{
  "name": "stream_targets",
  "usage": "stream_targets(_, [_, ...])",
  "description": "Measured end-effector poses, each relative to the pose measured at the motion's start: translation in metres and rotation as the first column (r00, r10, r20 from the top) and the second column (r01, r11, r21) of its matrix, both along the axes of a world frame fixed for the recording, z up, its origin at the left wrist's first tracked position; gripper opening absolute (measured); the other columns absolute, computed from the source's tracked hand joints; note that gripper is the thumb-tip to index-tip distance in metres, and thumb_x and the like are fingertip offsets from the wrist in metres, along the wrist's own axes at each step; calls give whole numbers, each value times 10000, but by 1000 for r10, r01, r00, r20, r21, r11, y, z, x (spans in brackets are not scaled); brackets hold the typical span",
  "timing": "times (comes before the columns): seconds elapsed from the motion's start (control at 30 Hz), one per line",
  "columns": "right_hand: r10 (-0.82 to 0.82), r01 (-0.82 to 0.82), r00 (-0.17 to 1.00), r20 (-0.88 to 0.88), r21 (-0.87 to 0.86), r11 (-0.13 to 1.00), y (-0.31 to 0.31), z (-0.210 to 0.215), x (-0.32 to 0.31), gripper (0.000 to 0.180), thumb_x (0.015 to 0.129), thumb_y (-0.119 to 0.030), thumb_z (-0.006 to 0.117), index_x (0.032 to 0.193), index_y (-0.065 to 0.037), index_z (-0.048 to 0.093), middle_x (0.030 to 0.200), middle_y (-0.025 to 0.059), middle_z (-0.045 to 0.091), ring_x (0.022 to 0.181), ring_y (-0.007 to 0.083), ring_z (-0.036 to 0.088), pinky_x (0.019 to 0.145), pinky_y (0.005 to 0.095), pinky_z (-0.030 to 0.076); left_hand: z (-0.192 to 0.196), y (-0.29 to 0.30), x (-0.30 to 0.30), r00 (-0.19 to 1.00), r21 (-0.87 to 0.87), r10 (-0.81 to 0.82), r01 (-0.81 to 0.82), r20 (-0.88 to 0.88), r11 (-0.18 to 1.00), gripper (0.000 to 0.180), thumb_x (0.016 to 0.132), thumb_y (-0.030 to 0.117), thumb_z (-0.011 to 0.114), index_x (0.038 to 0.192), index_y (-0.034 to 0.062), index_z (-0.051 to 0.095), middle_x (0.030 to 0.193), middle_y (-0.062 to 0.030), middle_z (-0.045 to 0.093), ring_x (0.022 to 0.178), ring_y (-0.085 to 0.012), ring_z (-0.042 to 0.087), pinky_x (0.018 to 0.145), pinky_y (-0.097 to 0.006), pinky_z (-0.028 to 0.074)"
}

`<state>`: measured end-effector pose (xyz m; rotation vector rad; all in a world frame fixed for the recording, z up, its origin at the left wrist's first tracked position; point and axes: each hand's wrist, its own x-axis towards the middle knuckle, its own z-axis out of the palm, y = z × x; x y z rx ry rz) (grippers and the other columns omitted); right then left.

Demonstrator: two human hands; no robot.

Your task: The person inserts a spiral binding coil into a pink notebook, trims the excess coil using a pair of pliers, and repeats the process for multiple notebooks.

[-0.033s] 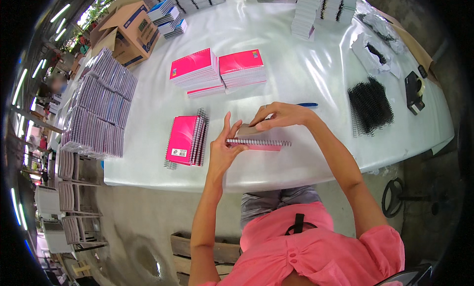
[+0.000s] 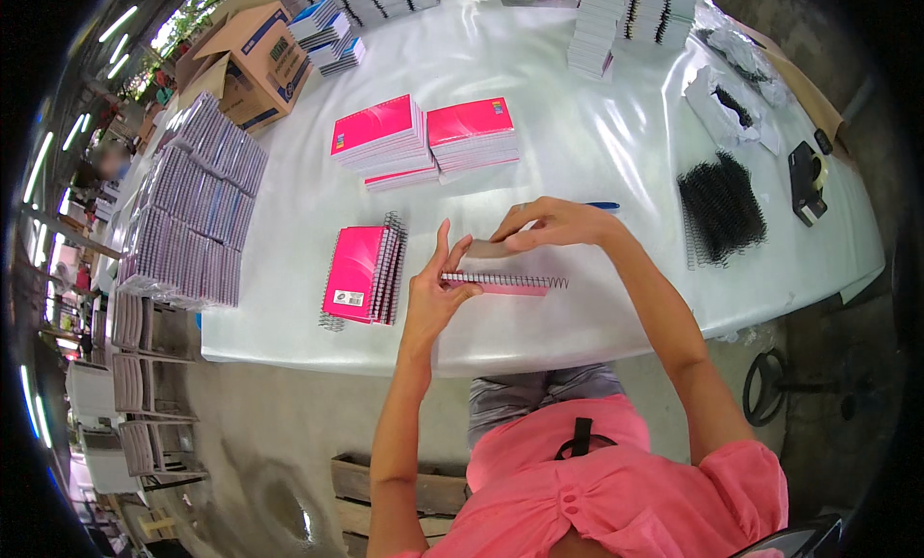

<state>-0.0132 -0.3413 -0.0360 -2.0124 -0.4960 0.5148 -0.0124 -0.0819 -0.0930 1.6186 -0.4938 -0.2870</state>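
Note:
A pink notebook [image 2: 515, 289] stands with its spine edge up, a dark wire spiral [image 2: 505, 279] running along that edge and poking out past its right end. Gripping the notebook's left end is my left hand [image 2: 438, 288], thumb on the near side and index finger pointing up. My right hand [image 2: 544, 223] pinches the grey-brown board [image 2: 489, 249] just behind the spiral; its fingertips are partly hidden. To the left of my left hand lies a small pile of pink spiral notebooks [image 2: 359, 264].
Two stacks of pink-covered pads [image 2: 375, 129] stand farther back. A blue pen [image 2: 604, 206], a heap of black spirals [image 2: 722, 207] and a tape dispenser [image 2: 807, 182] lie on the right. Wrapped notebook stacks [image 2: 188, 221] and a cardboard box [image 2: 255, 67] are at left.
My right hand has shifted very slightly, with the grey-brown board tilting a little under its fingers. My left hand and the notebook look unmoved.

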Motion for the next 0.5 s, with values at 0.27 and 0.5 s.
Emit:
stream_targets(0.27, [-27, 845, 358, 933, -311, 434, -80, -18, -39, 257, 820, -222, 730, 1024, -69, 696, 1111, 103, 620, 1077, 249, 562, 944, 377, 426, 5, 16, 19, 907, 32, -412, 416, -84, 909, 906, 830, 475, 710, 1508, 60, 276, 1482, -139, 422, 1418, -224, 313, 1168, -355, 191])
stream_targets(0.5, [-224, 691, 547, 806, -285, 664, -52, -75, -74, 423, 832, -163, 697, 1237, -133, 580, 1220, 173, 492, 1135, 358, 476, 976, 472, 374, 9, 9, 6, 943, -126, -311, 297, -115, 946, 724, 884, 380, 678, 1478, 99, 374, 1496, -115, 410, 1413, -218, 329, 1132, -339, 256])
